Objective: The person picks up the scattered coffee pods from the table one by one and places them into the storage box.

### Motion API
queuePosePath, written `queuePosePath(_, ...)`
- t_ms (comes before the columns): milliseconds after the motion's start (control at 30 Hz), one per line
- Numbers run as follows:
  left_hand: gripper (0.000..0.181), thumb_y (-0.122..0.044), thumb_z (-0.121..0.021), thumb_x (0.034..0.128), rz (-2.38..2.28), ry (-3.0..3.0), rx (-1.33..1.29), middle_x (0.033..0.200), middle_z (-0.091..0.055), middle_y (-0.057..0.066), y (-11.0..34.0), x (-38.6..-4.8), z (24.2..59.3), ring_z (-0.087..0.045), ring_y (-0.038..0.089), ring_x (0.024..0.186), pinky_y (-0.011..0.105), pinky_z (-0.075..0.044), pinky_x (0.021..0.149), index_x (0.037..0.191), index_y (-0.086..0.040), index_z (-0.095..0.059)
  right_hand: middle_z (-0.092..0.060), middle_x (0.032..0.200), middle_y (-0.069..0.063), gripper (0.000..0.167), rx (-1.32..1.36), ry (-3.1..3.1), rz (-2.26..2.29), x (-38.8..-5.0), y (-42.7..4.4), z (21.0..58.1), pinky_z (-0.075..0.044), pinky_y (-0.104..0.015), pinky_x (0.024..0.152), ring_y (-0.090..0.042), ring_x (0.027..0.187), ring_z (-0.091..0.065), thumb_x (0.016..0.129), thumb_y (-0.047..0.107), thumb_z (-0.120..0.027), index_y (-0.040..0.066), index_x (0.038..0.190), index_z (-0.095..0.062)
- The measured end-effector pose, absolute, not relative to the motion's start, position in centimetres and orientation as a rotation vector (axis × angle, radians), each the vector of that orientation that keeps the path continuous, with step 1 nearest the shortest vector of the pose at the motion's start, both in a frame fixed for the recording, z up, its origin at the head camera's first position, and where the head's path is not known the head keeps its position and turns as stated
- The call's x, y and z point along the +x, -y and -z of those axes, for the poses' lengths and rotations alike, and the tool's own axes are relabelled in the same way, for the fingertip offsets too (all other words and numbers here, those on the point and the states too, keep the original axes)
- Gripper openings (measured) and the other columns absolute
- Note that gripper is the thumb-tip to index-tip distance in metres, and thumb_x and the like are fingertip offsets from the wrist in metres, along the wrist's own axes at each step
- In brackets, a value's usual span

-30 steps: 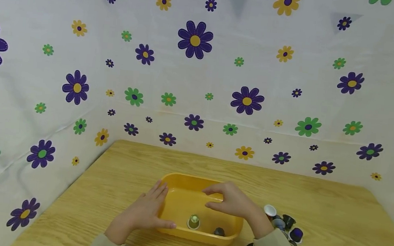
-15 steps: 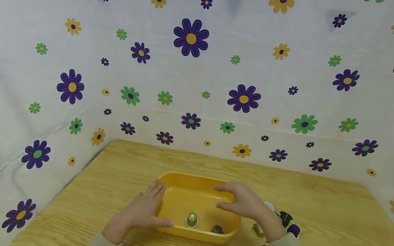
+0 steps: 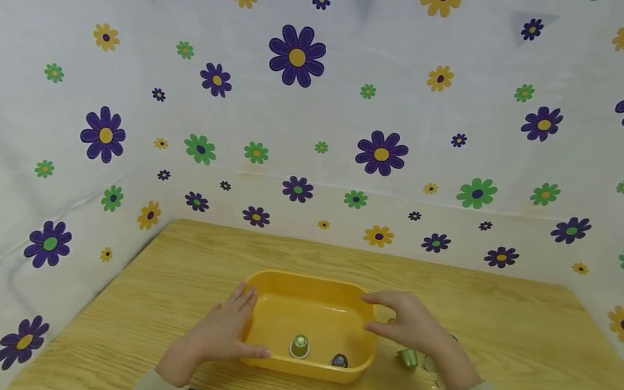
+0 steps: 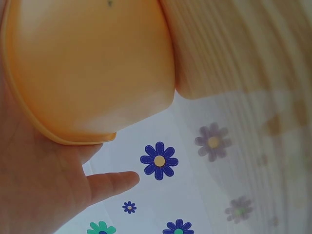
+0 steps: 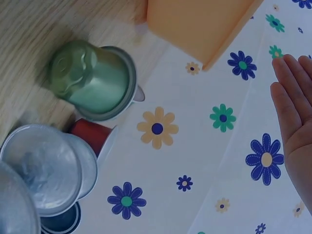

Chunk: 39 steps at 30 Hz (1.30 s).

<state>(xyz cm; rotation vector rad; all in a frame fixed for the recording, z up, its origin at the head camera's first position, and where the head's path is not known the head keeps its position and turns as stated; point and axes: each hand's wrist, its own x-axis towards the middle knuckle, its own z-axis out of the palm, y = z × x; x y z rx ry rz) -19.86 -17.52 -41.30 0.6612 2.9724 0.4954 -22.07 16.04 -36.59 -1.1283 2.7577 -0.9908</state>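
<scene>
- L grip (image 3: 224,330) wide, fingers straight, thumb spread, touching L end of orange tray (image 3: 307,318).
- R grip (image 3: 407,321) also wide, thumb & fingers apart at tray's R end; contact w/ rim: can't tell.
- In tray: green cap. (image 3: 299,345) stood rim-down nr front wall; dark cap. (image 3: 339,361) to its R, partly hidden.
- Outside, on surface (image 3: 526,356): 2nd green cap. (image 5: 92,80), base mark too blurred to read; red cap. (image 5: 92,132) beside silver lids (image 5: 41,170).
</scene>
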Motion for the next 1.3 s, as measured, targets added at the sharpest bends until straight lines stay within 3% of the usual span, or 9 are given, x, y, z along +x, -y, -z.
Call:
queuePosePath(600,0.105,-0.064,-0.059,0.0693,-0.515,-2.963,0.660,0.144,-0.013,0.020,17.5,-19.7,41.1,-0.003,0.032,0.132,0.062,-0.021,0.092,0.137,0.007,-0.022,-0.061,0.108,-0.011,0.040,-1.100,-2.932,0.953,-21.2,-19.8,37.2,-0.045,-0.041,0.082,-0.027,0.101,-0.056,0.079,0.025,-0.067,0.000,0.110,-0.061)
queuePosePath(1300,0.106,-0.067,-0.056,0.0688,-0.507,-2.968,0.676,0.143,-0.012,0.021,17.6,-19.8,41.2,-0.002,0.033,0.132,0.062,-0.022,0.092,0.136,0.009,-0.022,-0.061,0.105,-0.017,0.039,-1.010,-3.005,0.870,-20.0,-26.4,37.8,-0.047,-0.042,0.075,-0.033,0.094,-0.057,0.079,0.019,-0.067,-0.006,0.108,-0.060)
